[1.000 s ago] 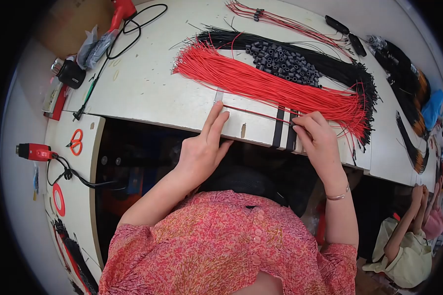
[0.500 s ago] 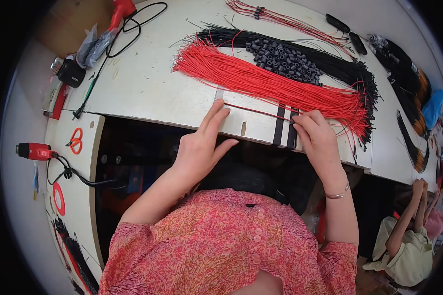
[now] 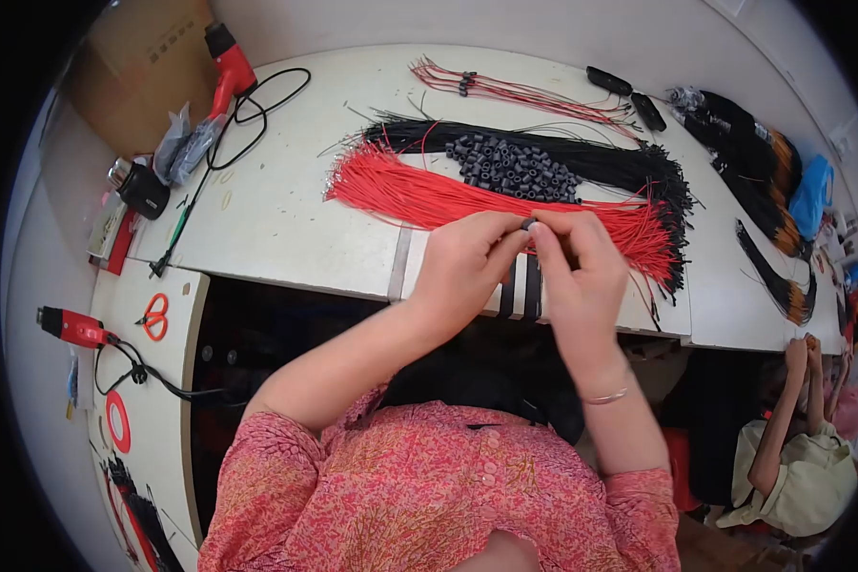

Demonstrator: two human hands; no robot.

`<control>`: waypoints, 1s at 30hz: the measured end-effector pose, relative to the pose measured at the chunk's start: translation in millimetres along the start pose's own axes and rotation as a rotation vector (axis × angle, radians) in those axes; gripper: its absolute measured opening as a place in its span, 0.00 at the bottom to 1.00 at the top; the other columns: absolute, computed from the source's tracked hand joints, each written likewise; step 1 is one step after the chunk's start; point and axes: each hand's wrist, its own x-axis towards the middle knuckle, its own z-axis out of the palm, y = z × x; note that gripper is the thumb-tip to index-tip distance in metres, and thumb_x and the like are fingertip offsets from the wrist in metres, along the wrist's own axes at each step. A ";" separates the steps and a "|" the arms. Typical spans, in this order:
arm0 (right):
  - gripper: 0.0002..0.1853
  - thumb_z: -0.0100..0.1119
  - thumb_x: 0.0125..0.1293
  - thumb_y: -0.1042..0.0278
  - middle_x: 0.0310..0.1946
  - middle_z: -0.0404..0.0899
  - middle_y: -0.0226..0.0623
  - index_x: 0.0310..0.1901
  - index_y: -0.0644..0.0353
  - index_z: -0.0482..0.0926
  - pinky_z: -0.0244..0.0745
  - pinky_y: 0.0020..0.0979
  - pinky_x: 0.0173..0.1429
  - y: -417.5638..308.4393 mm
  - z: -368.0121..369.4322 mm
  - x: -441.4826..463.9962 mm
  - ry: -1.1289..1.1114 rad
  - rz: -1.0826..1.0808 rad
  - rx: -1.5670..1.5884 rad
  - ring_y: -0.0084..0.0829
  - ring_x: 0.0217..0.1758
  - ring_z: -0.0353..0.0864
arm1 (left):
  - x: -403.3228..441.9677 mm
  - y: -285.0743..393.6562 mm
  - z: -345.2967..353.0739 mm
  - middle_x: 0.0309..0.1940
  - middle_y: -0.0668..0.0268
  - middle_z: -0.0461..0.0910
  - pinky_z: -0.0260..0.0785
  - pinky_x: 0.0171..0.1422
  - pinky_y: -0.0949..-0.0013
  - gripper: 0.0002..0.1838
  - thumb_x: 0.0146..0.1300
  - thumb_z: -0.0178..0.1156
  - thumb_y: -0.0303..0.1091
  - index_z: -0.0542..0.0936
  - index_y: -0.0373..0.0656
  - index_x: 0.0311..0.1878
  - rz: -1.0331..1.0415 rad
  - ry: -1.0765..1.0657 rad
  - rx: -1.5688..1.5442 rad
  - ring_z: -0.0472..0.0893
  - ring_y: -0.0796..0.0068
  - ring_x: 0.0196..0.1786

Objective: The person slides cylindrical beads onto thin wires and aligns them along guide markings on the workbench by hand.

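Note:
My left hand [image 3: 458,262] and my right hand [image 3: 582,262] meet above the near side of the bench. Their fingertips pinch a small black tubular bead [image 3: 528,223] between them. Whether a wire runs through the bead is hidden by the fingers. Just behind the hands lies a thick bundle of red wires [image 3: 400,186]. A heap of similar black beads [image 3: 515,170] rests between it and a bundle of black wires [image 3: 620,164]. Two black strips [image 3: 520,291] cross the bench edge below my hands.
On the left are a red heat gun [image 3: 231,76], a second heat gun [image 3: 71,327], orange-handled scissors [image 3: 155,316] and a roll of red tape [image 3: 117,421]. Finished-looking wires [image 3: 515,95] lie at the back. Black cable bundles [image 3: 734,143] and a co-worker [image 3: 796,467] are on the right.
My hands have come together from either end of a single red wire stretched along the bench edge. A black bead is now between the fingertips. The view has shifted slightly.

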 end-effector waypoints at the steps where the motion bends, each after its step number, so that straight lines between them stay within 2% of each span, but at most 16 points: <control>1: 0.07 0.62 0.66 0.80 0.37 0.81 0.32 0.45 0.67 0.84 0.68 0.19 0.34 5.9 8.7 -4.9 0.006 -0.004 0.000 0.21 0.33 0.73 | -2.8 1.7 2.6 0.44 0.63 0.86 0.74 0.34 0.76 0.13 0.66 0.64 0.27 0.83 0.35 0.52 0.007 -0.001 0.001 0.83 0.75 0.32; 5: 0.11 0.61 0.67 0.81 0.42 0.81 0.34 0.50 0.66 0.85 0.74 0.23 0.39 27.6 38.3 -14.9 0.291 -0.145 -0.141 0.24 0.36 0.77 | -9.0 6.4 18.9 0.41 0.66 0.86 0.71 0.38 0.81 0.11 0.73 0.61 0.31 0.83 0.34 0.52 -0.406 0.044 -0.669 0.80 0.84 0.37; 11: 0.14 0.59 0.69 0.82 0.52 0.81 0.38 0.54 0.66 0.84 0.77 0.26 0.44 33.7 47.8 3.9 0.250 -0.195 -0.247 0.27 0.39 0.79 | 12.1 9.0 27.4 0.42 0.66 0.85 0.71 0.46 0.83 0.14 0.77 0.56 0.35 0.82 0.33 0.53 -0.431 0.136 -0.982 0.79 0.84 0.42; 15: 0.18 0.59 0.67 0.82 0.60 0.79 0.42 0.57 0.60 0.84 0.79 0.24 0.41 34.3 48.3 17.2 0.189 -0.159 -0.079 0.30 0.40 0.83 | 22.9 5.4 36.7 0.42 0.64 0.84 0.70 0.48 0.82 0.13 0.77 0.57 0.34 0.82 0.34 0.52 -0.456 0.209 -1.243 0.79 0.82 0.42; 17: 0.21 0.58 0.69 0.81 0.67 0.74 0.44 0.62 0.59 0.81 0.81 0.26 0.44 46.0 46.4 23.6 0.059 -0.177 -0.053 0.32 0.44 0.85 | 34.5 6.9 39.5 0.41 0.65 0.83 0.71 0.47 0.80 0.13 0.77 0.56 0.36 0.81 0.35 0.52 -0.444 0.289 -1.238 0.79 0.82 0.40; 18: 0.21 0.58 0.69 0.81 0.67 0.74 0.44 0.62 0.59 0.81 0.81 0.26 0.44 42.6 38.9 26.5 0.060 -0.179 -0.050 0.32 0.44 0.85 | 40.8 8.3 34.6 0.41 0.65 0.83 0.71 0.47 0.80 0.13 0.77 0.56 0.36 0.81 0.35 0.52 -0.442 0.290 -1.236 0.79 0.82 0.40; 20: 0.21 0.57 0.69 0.78 0.61 0.80 0.40 0.64 0.59 0.79 0.80 0.28 0.43 28.5 14.2 37.3 -0.018 -0.120 -0.185 0.32 0.39 0.85 | 54.8 11.8 15.4 0.43 0.63 0.83 0.73 0.51 0.75 0.13 0.78 0.54 0.36 0.80 0.36 0.53 -0.366 0.328 -1.146 0.80 0.80 0.41; 21: 0.20 0.58 0.69 0.77 0.57 0.82 0.38 0.62 0.59 0.80 0.79 0.29 0.41 15.7 -9.9 44.9 -0.049 -0.035 -0.202 0.33 0.35 0.84 | 61.8 9.0 -2.2 0.43 0.63 0.83 0.73 0.54 0.73 0.15 0.78 0.54 0.37 0.78 0.35 0.55 -0.244 0.412 -1.074 0.81 0.77 0.41; 22: 0.19 0.59 0.69 0.75 0.53 0.84 0.37 0.60 0.60 0.80 0.79 0.30 0.40 9.6 -33.3 48.6 -0.086 0.047 -0.221 0.34 0.31 0.83 | 65.6 6.9 -24.2 0.45 0.62 0.82 0.74 0.55 0.73 0.14 0.79 0.54 0.38 0.78 0.36 0.55 -0.146 0.472 -0.979 0.81 0.76 0.43; 23: 0.19 0.59 0.69 0.75 0.53 0.84 0.37 0.60 0.60 0.80 0.79 0.30 0.40 17.5 -46.1 44.4 -0.091 0.042 -0.213 0.34 0.31 0.83 | 69.7 6.6 -43.5 0.44 0.62 0.83 0.74 0.54 0.74 0.14 0.79 0.53 0.39 0.78 0.36 0.54 -0.081 0.545 -0.960 0.81 0.77 0.44; 24: 0.17 0.61 0.68 0.74 0.50 0.86 0.36 0.58 0.61 0.81 0.78 0.31 0.38 25.1 -57.5 35.1 -0.232 -0.084 -0.277 0.36 0.28 0.81 | 73.3 5.0 -59.9 0.44 0.63 0.83 0.74 0.53 0.74 0.14 0.80 0.53 0.40 0.78 0.37 0.52 -0.019 0.607 -0.939 0.81 0.77 0.44; 25: 0.15 0.62 0.67 0.73 0.46 0.87 0.35 0.55 0.62 0.82 0.77 0.32 0.36 26.5 -63.7 23.6 -0.377 -0.212 -0.341 0.38 0.25 0.79 | 75.4 0.6 -73.3 0.45 0.62 0.83 0.74 0.57 0.75 0.14 0.80 0.51 0.38 0.76 0.36 0.54 0.032 0.601 -0.994 0.81 0.77 0.47; 27: 0.15 0.59 0.69 0.71 0.49 0.86 0.38 0.55 0.65 0.82 0.76 0.28 0.44 -4.5 -62.9 0.9 -0.827 0.176 -0.444 0.32 0.37 0.83 | 65.7 3.3 -92.6 0.46 0.62 0.83 0.74 0.54 0.75 0.14 0.80 0.51 0.38 0.76 0.36 0.55 0.001 0.615 -1.031 0.80 0.78 0.45; 28: 0.15 0.59 0.69 0.71 0.49 0.86 0.38 0.55 0.65 0.82 0.76 0.28 0.44 -8.5 -67.4 -11.0 -0.829 0.164 -0.443 0.32 0.37 0.83 | 61.5 6.3 -101.2 0.46 0.61 0.83 0.74 0.52 0.76 0.14 0.80 0.51 0.37 0.76 0.36 0.55 -0.031 0.620 -1.071 0.80 0.79 0.43; 30: 0.13 0.63 0.66 0.73 0.47 0.86 0.38 0.52 0.65 0.82 0.77 0.28 0.45 -12.1 -71.5 -28.6 -0.862 -0.037 -0.307 0.35 0.40 0.84 | 51.0 10.4 -112.6 0.47 0.61 0.83 0.73 0.47 0.78 0.14 0.80 0.50 0.36 0.76 0.36 0.55 -0.106 0.627 -1.139 0.79 0.81 0.39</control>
